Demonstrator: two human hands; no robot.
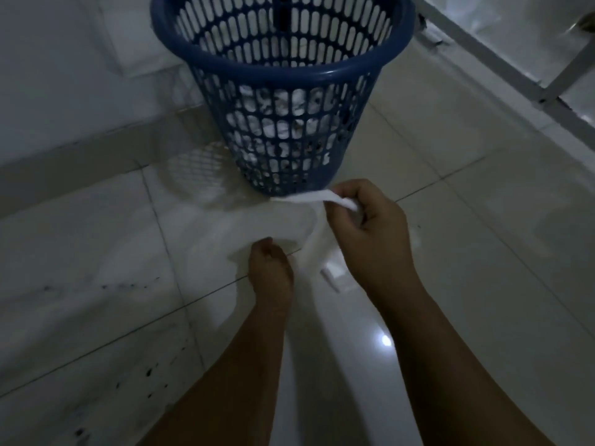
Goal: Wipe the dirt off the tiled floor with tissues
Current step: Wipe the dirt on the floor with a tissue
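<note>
A white tissue point(273, 226) is stretched between both hands above the pale tiled floor point(96, 252). My right hand point(370, 233) pinches its upper edge just in front of the basket. My left hand point(270, 268) grips the tissue's lower part, fingers curled under. Dark dirt specks point(151, 371) dot the tiles at the lower left, with more smudges point(106, 287) further up on the left.
A blue slotted plastic basket point(322, 72) with crumpled white tissues inside stands right behind the hands. A wall base runs along the left point(64, 162). A grey metal frame point(515, 69) crosses the upper right. A bright light reflection point(385, 341) sits on the floor.
</note>
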